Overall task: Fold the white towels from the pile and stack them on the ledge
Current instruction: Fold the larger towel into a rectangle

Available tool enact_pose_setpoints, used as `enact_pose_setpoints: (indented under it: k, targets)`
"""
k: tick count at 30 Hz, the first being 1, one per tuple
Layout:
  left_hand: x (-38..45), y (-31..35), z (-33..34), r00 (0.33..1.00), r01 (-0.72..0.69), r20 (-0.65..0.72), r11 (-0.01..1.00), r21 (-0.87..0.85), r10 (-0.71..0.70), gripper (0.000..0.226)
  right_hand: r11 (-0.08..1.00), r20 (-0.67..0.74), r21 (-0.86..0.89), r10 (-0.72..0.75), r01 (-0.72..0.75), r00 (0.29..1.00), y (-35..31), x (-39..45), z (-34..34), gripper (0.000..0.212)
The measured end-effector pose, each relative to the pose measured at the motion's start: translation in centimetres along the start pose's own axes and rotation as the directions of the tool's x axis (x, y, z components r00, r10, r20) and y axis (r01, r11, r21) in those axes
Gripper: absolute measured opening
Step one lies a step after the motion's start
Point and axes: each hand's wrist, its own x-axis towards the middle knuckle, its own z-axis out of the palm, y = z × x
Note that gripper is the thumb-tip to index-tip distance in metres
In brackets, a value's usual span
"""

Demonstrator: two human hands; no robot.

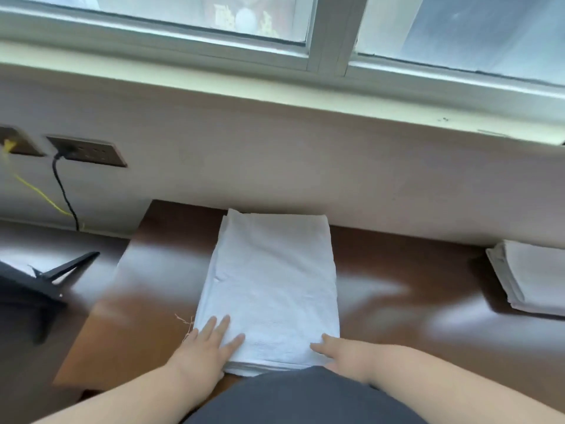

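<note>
Both hands flat on near edge of folded towel (272,289) on desk (397,289): left hand (208,341) fingers spread, right hand (339,351) fingers straight, likely smoothing; second stack (532,280) right of towel.

A glossy brown ledge (397,295) carries a folded white towel (272,286) and a towel stack (532,280).

**Nothing to read here**

I find no legible text, label, brand, number or sign anywhere in my view. The white towel (269,289) under my palms shows plain cloth with no tag or printing. The wall outlet plate (87,151) has no marking I can make out. Shapes behind the window glass (238,16) are too blurred to read.
</note>
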Motion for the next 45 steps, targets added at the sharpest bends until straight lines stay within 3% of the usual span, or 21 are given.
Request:
enact_pose_setpoints:
  k: [8, 14, 23, 29, 32, 37, 42, 45]
  targets:
    - [-3.1, 3.0, -5.0, 0.962, 0.221, 0.2, 0.957, -0.186, -0.183, 0.057, 0.999, -0.227, 0.031, -0.018, 0.025, 0.974, 1.3, -3.9, -0.3, 0.068]
    - [-5.3, 6.4, -7.4, 0.927, 0.369, 0.066, 0.874, -0.315, -0.368, 0.065, 0.997, -0.395, 0.06, -0.024, 0.052, 0.919, 5.3, -7.3, 0.9, 0.066]
    - [-10.1, 11.1, -4.7, 0.855, 0.51, 0.083, 0.799, -0.319, -0.512, 0.059, 0.986, -0.312, 0.157, -0.004, 0.055, 0.95, 9.1, -7.5, 6.2, 0.064]
    - [-11.7, 9.2, -2.9, 0.814, 0.58, 0.173, 0.761, -0.291, -0.554, 0.062, 0.989, -0.231, 0.146, 0.012, 0.022, 0.973, 8.2, -6.1, 5.9, 0.066]
    - [-10.7, 6.8, -3.3, 0.83, 0.556, 0.155, 0.783, -0.277, -0.535, 0.06, 0.984, -0.245, 0.176, 0.012, 0.033, 0.969, 6.7, -4.6, 4.3, 0.065]
    - [-7.0, 2.8, -4.2, 0.913, 0.407, 0.079, 0.88, -0.244, -0.4, 0.045, 0.97, -0.261, 0.243, 0.042, 0.023, 0.964, 3.5, -1.1, 2.8, 0.06]
    - [-2.7, 0.6, -3.4, 0.982, 0.187, 0.019, 0.974, -0.127, -0.186, 0.059, 0.921, -0.243, 0.382, 0.183, -0.08, 0.953, 0.5, 1.9, 3.9, 0.059]
    - [-0.9, 0.2, -2.2, 0.996, 0.082, -0.039, 0.995, -0.06, -0.084, 0.06, 0.826, -0.262, 0.553, 0.295, -0.108, 0.919, 0.0, 2.8, 4.4, 0.047]
